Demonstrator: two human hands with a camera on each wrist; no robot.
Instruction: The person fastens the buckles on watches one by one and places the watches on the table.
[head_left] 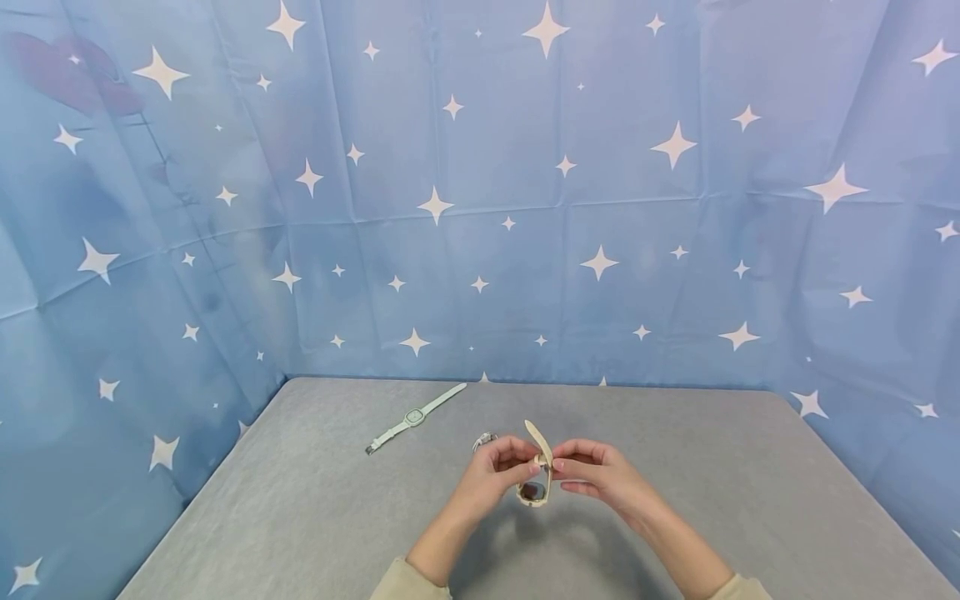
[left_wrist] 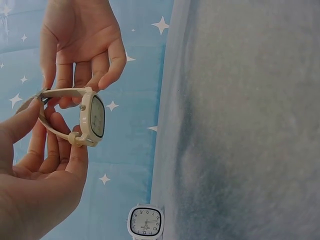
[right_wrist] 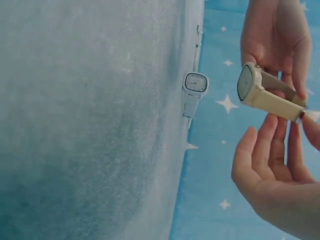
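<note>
Both hands hold a cream wristwatch (head_left: 533, 495) above the grey table, its strap bent into a loop and its case hanging lowest. My left hand (head_left: 483, 482) pinches the strap near the buckle between thumb and fingers. From the other side, my right hand (head_left: 606, 477) pinches the same part of the strap, and a free strap end sticks up between the hands. In the left wrist view the watch's square case (left_wrist: 92, 118) is seen edge-on, with the thumbs of both hands at the buckle. Fingertips hide part of the buckle in the head view.
A pale green watch (head_left: 415, 417) lies stretched out on the grey table (head_left: 315, 500) at back left. Just behind my left hand is a silver-white watch (head_left: 486, 438), partly hidden by it. A blue star-patterned curtain (head_left: 510, 167) hangs along the table's back and sides.
</note>
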